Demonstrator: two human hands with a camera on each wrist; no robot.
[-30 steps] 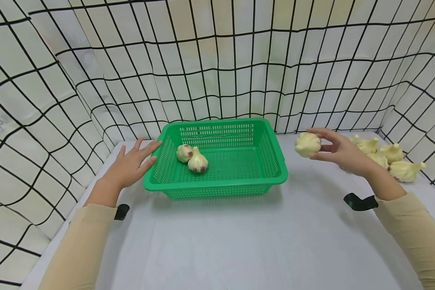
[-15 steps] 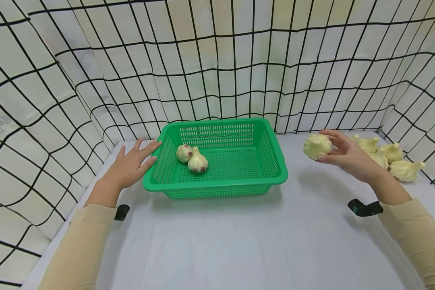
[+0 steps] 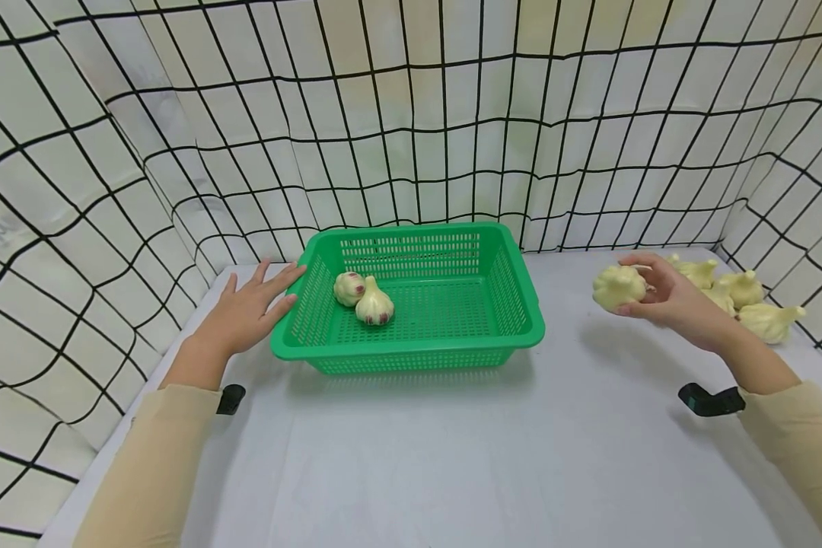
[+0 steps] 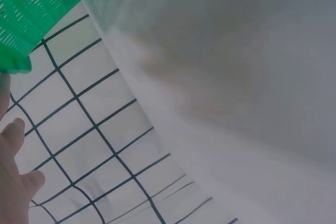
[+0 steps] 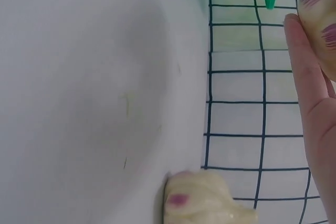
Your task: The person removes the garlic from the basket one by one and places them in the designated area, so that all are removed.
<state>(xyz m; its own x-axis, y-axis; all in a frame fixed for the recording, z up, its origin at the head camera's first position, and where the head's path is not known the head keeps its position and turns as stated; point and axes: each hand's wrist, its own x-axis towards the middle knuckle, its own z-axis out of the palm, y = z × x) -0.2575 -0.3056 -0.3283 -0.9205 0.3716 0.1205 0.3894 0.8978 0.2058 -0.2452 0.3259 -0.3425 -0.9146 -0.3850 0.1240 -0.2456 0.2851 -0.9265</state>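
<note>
My right hand holds a pale garlic bulb between thumb and fingers, above the table to the right of the basket. Purple streaks show on that bulb in the right wrist view. A green plastic basket stands mid-table with two garlic bulbs inside at its left, one upright and one behind it. At the basket's left rim lies my left hand, fingers spread and touching the edge. In the left wrist view, only part of the left hand shows beside the basket.
Several more garlic bulbs are heaped at the table's right, partly hidden behind the right hand. Black netting over white sheeting closes off the back and both sides. The white table stretches toward me in front of the basket.
My right hand has moved to the right and slightly nearer, carrying the garlic bulb away from the basket toward the heap. The left hand, basket and bulbs inside have stayed put.
</note>
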